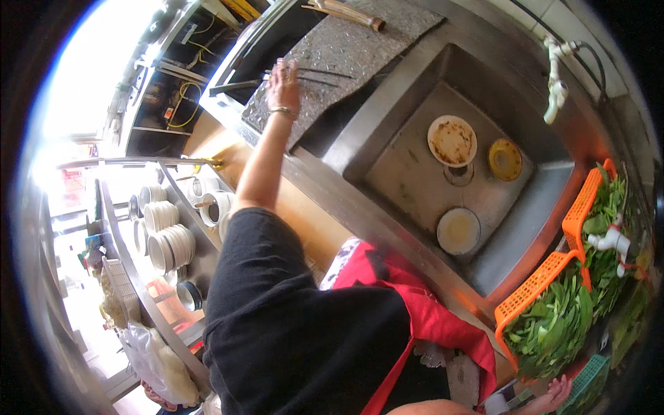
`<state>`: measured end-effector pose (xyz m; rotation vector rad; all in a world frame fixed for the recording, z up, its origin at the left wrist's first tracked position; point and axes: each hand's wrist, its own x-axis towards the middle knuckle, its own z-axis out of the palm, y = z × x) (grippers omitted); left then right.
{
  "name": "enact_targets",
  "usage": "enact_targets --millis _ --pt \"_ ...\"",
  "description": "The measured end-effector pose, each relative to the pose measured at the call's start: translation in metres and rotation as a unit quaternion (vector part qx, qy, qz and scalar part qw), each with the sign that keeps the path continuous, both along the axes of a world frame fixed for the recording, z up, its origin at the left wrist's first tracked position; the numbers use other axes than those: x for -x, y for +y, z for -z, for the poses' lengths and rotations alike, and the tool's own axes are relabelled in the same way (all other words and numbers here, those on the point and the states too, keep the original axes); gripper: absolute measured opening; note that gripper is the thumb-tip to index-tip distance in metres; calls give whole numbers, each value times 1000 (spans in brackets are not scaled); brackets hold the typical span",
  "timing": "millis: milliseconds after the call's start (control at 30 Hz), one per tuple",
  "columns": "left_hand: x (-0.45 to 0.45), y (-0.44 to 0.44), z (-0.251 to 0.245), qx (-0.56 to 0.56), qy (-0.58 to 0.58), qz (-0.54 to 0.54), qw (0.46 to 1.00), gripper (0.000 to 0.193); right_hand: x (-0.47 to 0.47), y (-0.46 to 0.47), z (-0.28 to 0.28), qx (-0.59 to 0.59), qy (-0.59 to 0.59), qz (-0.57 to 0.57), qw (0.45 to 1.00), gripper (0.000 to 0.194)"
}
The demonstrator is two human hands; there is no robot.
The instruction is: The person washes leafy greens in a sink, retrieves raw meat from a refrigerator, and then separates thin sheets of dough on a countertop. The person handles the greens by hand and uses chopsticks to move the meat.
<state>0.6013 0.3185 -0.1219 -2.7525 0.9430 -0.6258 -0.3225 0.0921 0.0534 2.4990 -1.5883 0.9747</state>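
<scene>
My left hand (pixel 283 88), with a bracelet at the wrist, reaches over a dark stone-like slab (pixel 358 39) left of the sink. Its fingers are stretched out above two thin dark sticks (pixel 327 77); whether it grips them is unclear. A black handle (pixel 236 87) juts out on the hand's far side. Low at the right, my right hand (pixel 557 394) has its fingers apart and holds nothing visible, near a green plastic basket (pixel 586 384). In the metal sink (pixel 404 207) lie a stained white plate (pixel 452 141), a yellow dish (pixel 505 160) and a bowl of cloudy liquid (pixel 459 231).
A tap (pixel 556 88) hangs over the sink's far side. Orange baskets (pixel 539 280) of leafy greens (pixel 550 319) line its right end. A bamboo whisk-like brush (pixel 358 14) rests on the slab. At left, a metal shelf (pixel 194 228) carries stacked white bowls (pixel 171 249).
</scene>
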Motion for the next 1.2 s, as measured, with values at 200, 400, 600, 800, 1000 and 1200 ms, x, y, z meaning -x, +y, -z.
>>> enact_targets --millis 200,400,600,800,1000,1200 --pt "-106 4 23 -237 80 58 966 62 -101 -7 -31 -221 -2 204 954 34" --pt "-135 21 39 -115 152 321 928 32 -175 -26 -27 -281 -218 55 933 43" --pt "-121 59 77 -78 319 184 927 48 -226 -16 -12 -217 -143 -20 965 18" --pt "65 5 26 -16 475 311 823 29 -211 55 3 -273 -255 -80 924 22" --pt "432 -98 -175 -77 747 343 564 28 -220 90 54 -203 -350 -197 893 24" --pt "675 -143 -194 -179 616 573 510 40 -90 107 15 -229 -486 -12 843 25"
